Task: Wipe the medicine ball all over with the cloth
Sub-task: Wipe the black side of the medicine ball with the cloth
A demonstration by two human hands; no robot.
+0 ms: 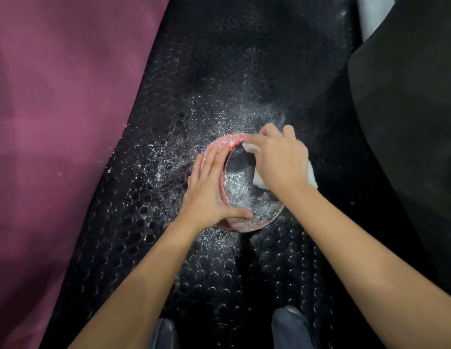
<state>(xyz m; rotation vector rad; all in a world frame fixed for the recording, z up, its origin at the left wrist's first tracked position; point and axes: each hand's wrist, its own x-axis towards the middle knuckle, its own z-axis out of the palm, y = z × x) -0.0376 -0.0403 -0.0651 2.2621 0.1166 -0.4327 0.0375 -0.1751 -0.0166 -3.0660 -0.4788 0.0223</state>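
Medicine ball (pixel 240 195), red and black, dusted with white specks, resting on the black studded floor mat (pixel 199 79) at the scene's middle. Steadied on its left side by the left hand (pixel 210 187), fingers straight and flat, thumb across the near edge. Pressed on its far right by the right hand (pixel 279 159), curled around a white cloth (pixel 259 180). White powder (pixel 169 157) scattered around. Maroon fabric (pixel 55 122) at left.

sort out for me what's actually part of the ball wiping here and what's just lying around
In the job:
medicine ball, dusted with white powder
white cloth, held in the right hand
left hand, steadying the ball's side

Just there:
studded black mat
purple mat
black pad
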